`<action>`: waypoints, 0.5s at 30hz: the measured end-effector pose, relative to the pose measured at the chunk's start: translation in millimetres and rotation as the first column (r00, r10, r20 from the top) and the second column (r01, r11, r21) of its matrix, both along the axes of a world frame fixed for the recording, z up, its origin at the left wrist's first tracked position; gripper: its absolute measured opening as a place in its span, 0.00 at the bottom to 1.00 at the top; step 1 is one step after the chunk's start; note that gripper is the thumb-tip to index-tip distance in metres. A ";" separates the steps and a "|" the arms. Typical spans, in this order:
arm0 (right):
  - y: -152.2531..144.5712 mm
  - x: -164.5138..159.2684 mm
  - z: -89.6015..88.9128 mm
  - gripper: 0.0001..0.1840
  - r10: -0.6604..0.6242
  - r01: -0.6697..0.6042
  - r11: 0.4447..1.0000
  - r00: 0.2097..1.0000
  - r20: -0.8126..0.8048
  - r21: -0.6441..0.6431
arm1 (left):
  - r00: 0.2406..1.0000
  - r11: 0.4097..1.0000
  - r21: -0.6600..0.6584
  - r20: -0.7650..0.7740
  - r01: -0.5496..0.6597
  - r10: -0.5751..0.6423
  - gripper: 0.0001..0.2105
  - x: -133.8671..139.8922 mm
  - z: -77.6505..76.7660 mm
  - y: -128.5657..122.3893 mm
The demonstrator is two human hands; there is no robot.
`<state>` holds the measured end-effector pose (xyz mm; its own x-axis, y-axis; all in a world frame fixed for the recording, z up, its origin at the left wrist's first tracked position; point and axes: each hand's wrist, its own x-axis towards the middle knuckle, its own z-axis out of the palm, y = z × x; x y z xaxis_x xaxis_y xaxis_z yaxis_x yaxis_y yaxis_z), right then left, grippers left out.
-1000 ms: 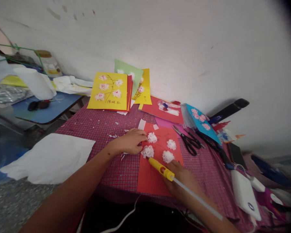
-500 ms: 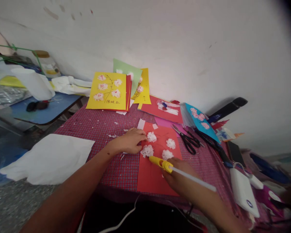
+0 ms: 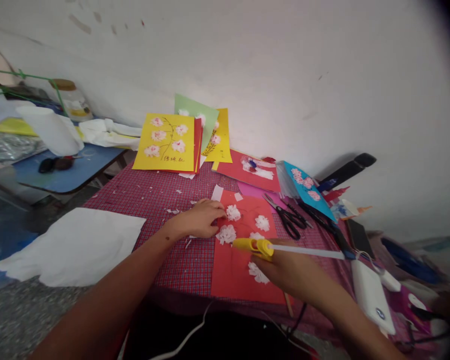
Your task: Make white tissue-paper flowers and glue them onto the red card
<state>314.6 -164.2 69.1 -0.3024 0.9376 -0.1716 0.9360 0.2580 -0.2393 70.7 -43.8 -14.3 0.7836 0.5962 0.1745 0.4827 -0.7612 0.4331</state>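
My right hand is closed around a yellow hot glue gun with a long whitish glue stick coming out of its back. Its nozzle is close to the lower left white paper flower on a red sheet. My left hand lies at the sheet's left edge, thumb and bent fingers apart, fingertips by the upper left flower. More white flowers sit on the right half, one partly covered by my right hand. Faint stem lines run between the flowers.
Black scissors lie right of the sheet. Finished flower cards, one yellow and one blue, stand at the back near the wall. White paper lies left, a white power bank right. Paper scraps dot the checked tablecloth.
The glue gun has turned flatter, its glue stick swinging up at the right. My right hand has shifted slightly right, showing more of the lower right flower. My left hand stays put.
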 end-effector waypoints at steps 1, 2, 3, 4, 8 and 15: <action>-1.6 2.3 1.3 0.14 -0.032 0.032 0.999 0.999 -0.033 -0.024 | 1.000 1.000 0.004 0.004 0.000 0.000 0.14 0.0 -1.2 0.3; -3.4 4.6 2.2 0.15 -0.069 0.065 0.996 0.995 -0.072 -0.055 | 1.000 1.000 0.008 0.006 0.002 -0.002 0.14 0.1 -2.3 0.5; -5.2 7.1 2.6 0.16 -0.108 0.096 0.991 0.987 -0.120 -0.097 | 1.000 1.000 0.011 0.007 0.004 -0.004 0.14 0.1 -3.3 0.7; -7.0 9.9 2.3 0.16 -0.149 0.124 0.982 0.972 -0.180 -0.145 | 1.000 1.000 0.013 0.008 0.003 -0.004 0.14 0.2 -4.1 0.8; -15.5 29.1 -5.2 0.19 -0.357 0.232 0.918 0.836 -0.417 -0.321 | 1.000 1.000 0.007 0.007 -0.011 0.011 0.14 0.1 -3.5 0.1; -36.4 105.1 -40.7 0.23 -0.696 0.455 0.709 0.328 -0.639 -0.539 | 1.000 1.000 -0.017 0.022 -0.001 0.001 0.16 -0.7 0.5 -1.1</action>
<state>419.7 -200.6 28.4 0.1857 0.8947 -0.4063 0.2261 -0.4413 -0.8684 70.0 -45.0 -13.8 0.7790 0.6003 0.1814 0.4738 -0.7529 0.4568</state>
